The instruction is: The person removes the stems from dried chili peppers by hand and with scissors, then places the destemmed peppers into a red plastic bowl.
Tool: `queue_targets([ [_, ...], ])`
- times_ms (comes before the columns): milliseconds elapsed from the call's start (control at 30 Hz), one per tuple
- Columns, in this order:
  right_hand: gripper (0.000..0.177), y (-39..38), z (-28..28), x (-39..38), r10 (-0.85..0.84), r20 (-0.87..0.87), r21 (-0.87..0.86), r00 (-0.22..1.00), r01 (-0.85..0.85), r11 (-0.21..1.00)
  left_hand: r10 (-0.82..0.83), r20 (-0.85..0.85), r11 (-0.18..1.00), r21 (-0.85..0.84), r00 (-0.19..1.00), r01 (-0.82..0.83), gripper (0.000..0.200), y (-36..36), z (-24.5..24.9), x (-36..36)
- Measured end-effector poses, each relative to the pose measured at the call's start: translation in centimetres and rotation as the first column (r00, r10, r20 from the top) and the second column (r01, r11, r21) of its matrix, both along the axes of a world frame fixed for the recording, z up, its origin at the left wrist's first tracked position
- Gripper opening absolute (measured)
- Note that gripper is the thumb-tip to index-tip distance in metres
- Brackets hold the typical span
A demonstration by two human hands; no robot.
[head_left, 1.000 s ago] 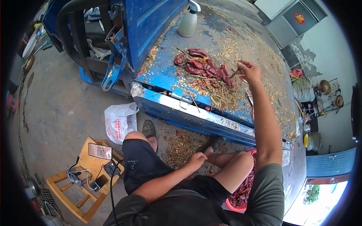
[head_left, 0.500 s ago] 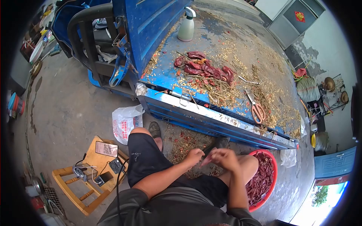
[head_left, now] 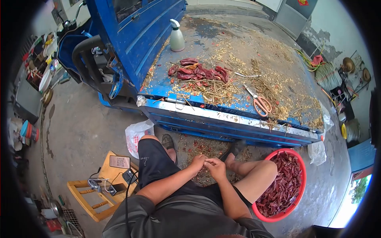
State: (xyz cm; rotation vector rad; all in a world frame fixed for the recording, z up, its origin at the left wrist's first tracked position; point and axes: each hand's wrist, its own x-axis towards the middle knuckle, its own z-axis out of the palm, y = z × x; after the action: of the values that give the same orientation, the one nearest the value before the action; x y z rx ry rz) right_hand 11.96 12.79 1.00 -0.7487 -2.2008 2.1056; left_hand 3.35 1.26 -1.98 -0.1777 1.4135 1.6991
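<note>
In the head view, my left hand [head_left: 197, 164] and my right hand [head_left: 216, 168] meet above the ground between my knees. Their fingers are closed and the fingertips touch. Whatever they pinch, if anything, is too small or hidden to name. Beyond them, dark red dried chili peppers [head_left: 201, 73] lie in a heap on the blue truck bed [head_left: 198, 45], with cut stems and pale seeds around. Scissors with orange handles [head_left: 261, 106] rest near the bed's edge. A red basin [head_left: 304, 178] full of dried chilies stands beside my right leg.
A spray bottle [head_left: 177, 36] stands on the bed near the blue cab panel. At my left, a wooden stool [head_left: 104, 171] bears a phone [head_left: 120, 161], cables and small devices. White plastic bags [head_left: 135, 137] sit by my left knee and by the bed's right corner.
My right hand has moved left and down, from apart and blurred to touching my left hand. The whole view has shifted, bringing more of the basin into sight.
</note>
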Motion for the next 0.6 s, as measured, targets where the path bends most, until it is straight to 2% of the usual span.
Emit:
queue_targets([
  [67,0.013,-0.2,-0.1,-0.4,-0.059,-0.178,0.334,0.982,0.117,0.935,-0.001,-0.001,0.999,-0.037,1.0,0.001,0.023,0.0,0.3,-0.1],
  [100,0.014,0.0,-0.5,-0.4,-0.058,-0.17,0.394,0.984,0.122,0.911,-0.045,-0.016,0.995,-0.092,0.999,0.043,0.025,0.0,1.5,0.1],
  [133,0.014,0.3,-2.1,-0.3,-0.071,-0.175,0.384,0.982,0.134,0.913,-0.089,-0.027,0.986,-0.145,0.996,0.084,0.026,-0.1,2.1,0.2],
  [167,0.015,0.6,-3.9,-0.4,-0.152,-0.135,0.093,0.979,0.165,0.982,-0.134,-0.046,0.979,-0.163,0.99,0.125,0.027,-0.2,1.5,0.4],
  [200,0.016,0.6,-5.2,-0.2,-0.215,-0.073,-0.205,0.974,0.196,0.959,-0.142,-0.045,0.977,-0.169,0.989,0.132,0.027,-0.2,1.8,0.7],
  [233,0.016,0.6,-3.5,0.0,-0.219,-0.024,-0.377,0.975,0.194,0.906,-0.165,-0.023,0.969,-0.187,0.986,0.158,0.027,-0.2,2.3,0.9],
  [267,0.016,0.7,-1.9,0.0,-0.223,-0.024,-0.377,0.975,0.198,0.905,-0.186,-0.002,0.963,-0.201,0.983,0.182,0.026,0.0,2.5,1.0],
  [333,0.016,1.0,-0.1,0.2,-0.244,0.198,-0.279,0.949,0.293,0.915,-0.203,0.005,0.963,-0.178,0.979,0.2,0.028,0.3,2.2,1.3],
  [467,0.017,1.8,-1.4,1.1,-0.241,0.203,-0.333,0.949,0.298,0.895,-0.246,-0.012,0.957,-0.16,0.969,0.241,0.03,0.3,1.9,1.6],
  [533,0.018,2.3,-1.8,1.3,-0.16,0.269,-0.446,0.95,0.27,0.853,-0.252,-0.004,0.954,-0.168,0.968,0.247,0.03,0.1,2.0,1.6],
  [600,0.019,2.2,-1.7,1.1,-0.129,0.317,-0.413,0.939,0.26,0.873,-0.256,0.005,0.951,-0.178,0.967,0.253,0.03,-0.2,1.3,1.6],
])
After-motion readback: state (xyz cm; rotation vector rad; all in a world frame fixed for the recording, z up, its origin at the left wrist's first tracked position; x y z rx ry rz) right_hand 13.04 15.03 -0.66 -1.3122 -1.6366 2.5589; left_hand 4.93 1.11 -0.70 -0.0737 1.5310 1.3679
